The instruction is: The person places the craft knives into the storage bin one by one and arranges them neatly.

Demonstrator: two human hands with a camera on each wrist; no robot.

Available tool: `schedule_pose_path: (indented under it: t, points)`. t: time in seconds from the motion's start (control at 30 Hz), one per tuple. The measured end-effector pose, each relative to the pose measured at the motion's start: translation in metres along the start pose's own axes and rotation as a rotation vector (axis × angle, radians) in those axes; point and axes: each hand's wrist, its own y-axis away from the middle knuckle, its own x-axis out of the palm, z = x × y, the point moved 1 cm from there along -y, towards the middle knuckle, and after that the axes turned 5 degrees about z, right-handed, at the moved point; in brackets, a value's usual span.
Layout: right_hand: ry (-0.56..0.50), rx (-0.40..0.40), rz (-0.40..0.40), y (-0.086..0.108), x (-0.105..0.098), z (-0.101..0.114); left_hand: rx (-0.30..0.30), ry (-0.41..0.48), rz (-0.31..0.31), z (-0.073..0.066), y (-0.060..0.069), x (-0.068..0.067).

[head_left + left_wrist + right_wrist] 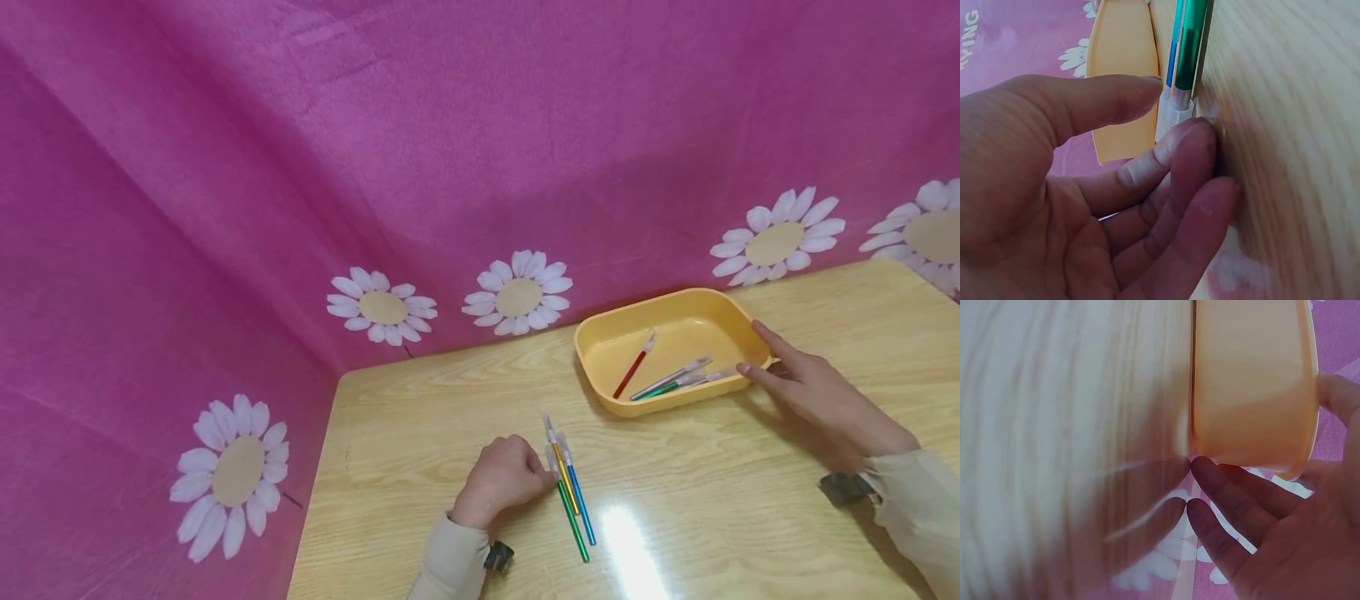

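Note:
My left hand point(507, 475) rests on the table with loosely bent fingers, its thumb beside the capped ends of a loose group of craft knives. They are a green craft knife point(573, 522), a gold craft knife point(567, 483) and a blue craft knife point(581, 504), all with clear caps. In the left wrist view, thumb and index stand apart around the caps point(1175, 119). My right hand point(821, 400) holds the yellow tray point(600, 333) at its right corner, thumb over the rim, fingers on the outer wall point(1254, 394).
Inside the tray lie a red craft knife point(633, 372), a silver craft knife point(667, 380) and a green craft knife point(663, 388), with another partly hidden. A magenta cloth with daisies point(517, 296) hangs behind and left of the wooden table point(420, 400).

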Motion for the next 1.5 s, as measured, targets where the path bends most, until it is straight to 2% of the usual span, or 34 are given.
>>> schedule_pose_path:
  t: [0.2,0.5,0.77,0.93,1.13,1.23,1.4,1.5]
  points:
    - [0.000,0.000,0.004,0.000,0.002,-0.001,-0.020,0.009,0.016,-0.002,0.001,0.002]
    - [-0.003,0.014,0.010,0.000,0.001,0.000,-0.014,-0.049,0.009,-0.007,0.003,0.004]
    - [-0.123,0.096,0.089,0.001,0.000,0.002,0.006,-0.087,-0.026,-0.008,0.003,0.007]
    - [-0.137,0.119,0.102,0.002,0.001,0.004,-0.005,-0.101,-0.027,-0.007,0.002,0.006]
    - [-0.086,0.098,0.089,0.001,0.001,0.002,-0.065,-0.121,-0.063,0.001,0.003,-0.003]
    - [-0.096,0.104,0.095,0.000,0.001,0.002,-0.090,-0.129,-0.076,0.004,0.003,-0.006]
    - [-0.122,0.111,0.101,0.001,0.002,0.003,-0.122,-0.187,-0.039,0.003,0.008,-0.009]
    - [-0.078,0.065,0.061,0.001,0.001,0.003,-0.131,-0.232,0.001,0.001,0.011,-0.009]
